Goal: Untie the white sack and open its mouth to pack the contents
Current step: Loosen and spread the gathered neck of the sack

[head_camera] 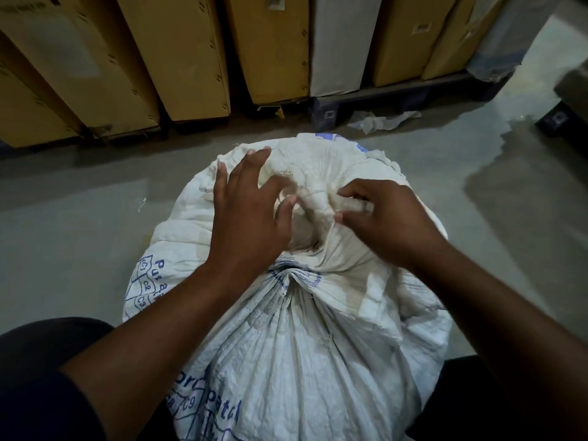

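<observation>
Sack (286,345), white woven with blue print, stands on the grey floor (79,218) directly under both hands, between the person's knees at the bottom edge. Its neck is bunched tight at centre, with the loose top fabric (318,160) flared out beyond it, toward the row of boxes (178,52).

Left hand (251,214): fingers spread over the left side of the flared fabric, thumb and forefinger pinching near the twisted knot (313,202). Right hand (388,221): curled, fingertips pinching the same twist from the right. The 2 hands sit close together, almost touching across the knot.

Hard to read: the knot area is motion-blurred, so cannot tell if a separate cord is there or just twisted fabric. Sack's base is cut off by the bottom edge; print is only partly legible. Contents are hidden. A crumpled plastic scrap (381,120) lies on the floor by the pallet (397,97).
</observation>
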### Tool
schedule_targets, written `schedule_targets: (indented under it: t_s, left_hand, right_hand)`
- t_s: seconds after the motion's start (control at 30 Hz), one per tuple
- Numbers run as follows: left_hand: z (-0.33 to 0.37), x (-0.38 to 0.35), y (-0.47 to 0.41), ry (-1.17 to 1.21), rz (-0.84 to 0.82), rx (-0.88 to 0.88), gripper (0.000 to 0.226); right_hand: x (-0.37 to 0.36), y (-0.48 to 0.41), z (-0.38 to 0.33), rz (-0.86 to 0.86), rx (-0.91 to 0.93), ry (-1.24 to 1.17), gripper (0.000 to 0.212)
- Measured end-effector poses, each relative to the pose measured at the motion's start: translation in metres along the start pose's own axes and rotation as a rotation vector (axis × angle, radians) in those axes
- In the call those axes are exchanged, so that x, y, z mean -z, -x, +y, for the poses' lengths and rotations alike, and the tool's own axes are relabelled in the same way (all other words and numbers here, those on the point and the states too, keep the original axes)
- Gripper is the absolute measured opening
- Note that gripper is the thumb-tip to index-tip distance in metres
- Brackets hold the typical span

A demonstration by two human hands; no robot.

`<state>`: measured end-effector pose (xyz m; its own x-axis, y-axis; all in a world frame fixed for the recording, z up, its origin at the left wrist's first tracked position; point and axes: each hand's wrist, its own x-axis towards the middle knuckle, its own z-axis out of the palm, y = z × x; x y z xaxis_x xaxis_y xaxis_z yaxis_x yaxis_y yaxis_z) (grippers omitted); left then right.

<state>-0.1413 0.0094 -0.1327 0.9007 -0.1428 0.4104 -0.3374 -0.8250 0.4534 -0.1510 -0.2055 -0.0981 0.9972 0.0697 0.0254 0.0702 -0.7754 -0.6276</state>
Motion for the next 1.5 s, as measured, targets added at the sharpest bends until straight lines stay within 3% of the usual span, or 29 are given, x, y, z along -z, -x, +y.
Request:
schedule_targets:
  t_s: [0.17, 0.33, 0.47, 0.57, 0.63, 0.73, 0.87, 0.97, 1.07, 1.13, 1.23, 1.37, 1.5]
  left_hand:
    - [0.011, 0.013, -0.012, 0.295, 0.083, -0.003, 0.029]
    - [0.012, 0.008, -0.007, 0.344, -0.174, -0.062, 0.026]
    - [0.006, 0.003, -0.002, 0.17, -0.323, -0.195, 0.025]
    - [0.005, 0.005, -0.003, -0.046, -0.371, -0.357, 0.022]
    - [0.007, 0.005, 0.0, -0.152, -0.368, -0.427, 0.031]
    - [0.009, 0.004, 0.003, -0.294, -0.344, -0.431, 0.039]
    - [0.006, 0.004, 0.004, -0.452, -0.559, -0.281, 0.044]
    - [0.0, 0.003, -0.002, -0.472, -0.666, -0.237, 0.044]
    - [-0.001, 0.0, -0.005, -0.476, -0.696, -0.197, 0.075]
    - [0.0, -0.002, 0.0, -0.452, -0.628, -0.145, 0.081]
    - [0.003, -0.005, 0.004, -0.415, -0.523, -0.057, 0.062]
    - [0.003, -0.007, 0.01, -0.415, -0.547, -0.127, 0.034]
    - [0.004, -0.008, 0.018, -0.417, -0.604, -0.231, 0.031]
  right_hand:
    - [-0.042, 0.027, -0.037, -0.127, 0.205, 0.053, 0.022]
    - [-0.077, 0.05, -0.049, -0.31, 0.314, 0.175, 0.021]
    - [-0.089, 0.063, -0.054, -0.398, 0.341, 0.144, 0.014]
    - [-0.097, 0.079, -0.062, -0.512, 0.453, 0.09, 0.043]
    - [-0.097, 0.087, -0.067, -0.577, 0.51, 0.045, 0.05]
    - [-0.091, 0.09, -0.07, -0.554, 0.596, 0.036, 0.029]
    - [-0.073, 0.085, -0.078, -0.555, 0.692, 0.094, 0.018]
    - [-0.053, 0.071, -0.072, -0.534, 0.556, -0.081, 0.018]
    - [-0.036, 0.043, -0.054, -0.27, 0.36, -0.286, 0.029]
    - [-0.031, 0.025, -0.036, -0.124, 0.272, -0.23, 0.03]
    - [-0.038, 0.006, -0.009, -0.095, 0.166, -0.044, 0.021]
    - [-0.065, 0.004, 0.009, -0.188, 0.07, 0.171, 0.016]
    - [-0.076, 0.006, 0.01, -0.259, 0.087, 0.311, 0.023]
